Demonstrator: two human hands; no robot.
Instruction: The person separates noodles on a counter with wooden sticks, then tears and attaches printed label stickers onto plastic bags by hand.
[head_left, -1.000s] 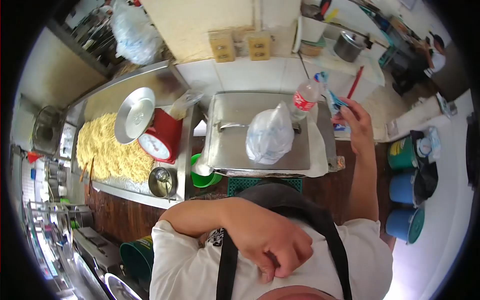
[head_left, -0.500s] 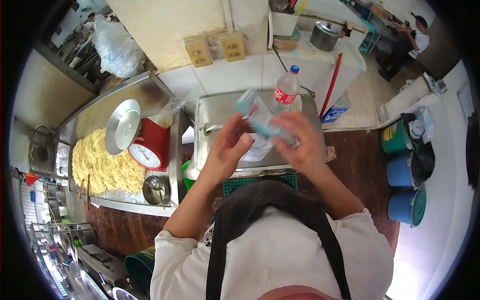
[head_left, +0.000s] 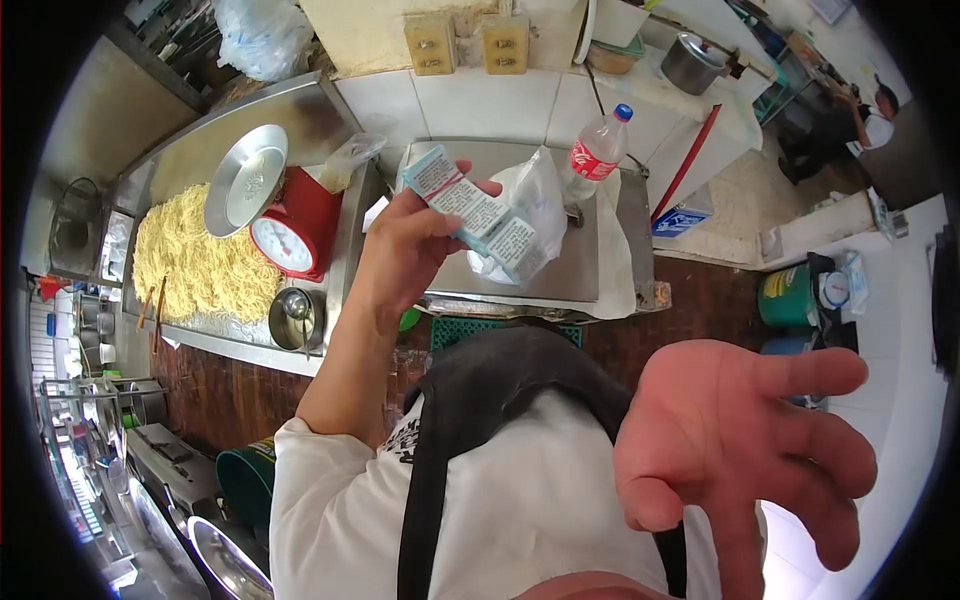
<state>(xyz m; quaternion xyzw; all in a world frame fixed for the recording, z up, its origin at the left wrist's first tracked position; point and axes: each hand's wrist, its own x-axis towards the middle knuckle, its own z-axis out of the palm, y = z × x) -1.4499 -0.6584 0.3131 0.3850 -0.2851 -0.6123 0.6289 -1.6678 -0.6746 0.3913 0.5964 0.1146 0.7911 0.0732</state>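
Worktable of stainless steel extends from 8 to 11 o'clock and bears pale-yellow noodles; a red dial scale with a silver pan stands beside them, apparently to keep weighing near the food. At 1 o'clock, a flat-topped metal unit supports a knotted-looking white plastic bag. Right hand, 4 o'clock, is empty, palm up, fingers apart. Left hand, 11 o'clock, clamps thumb and fingers on a pale-blue and white printed packet, 12 o'clock, above the unit; the tilt probably turns its text toward the wearer. That text is too small to read. Clear, blue-capped plastic bottle, 1 o'clock, stands upright; its red label shows partial white script, Coca-Cola in style.
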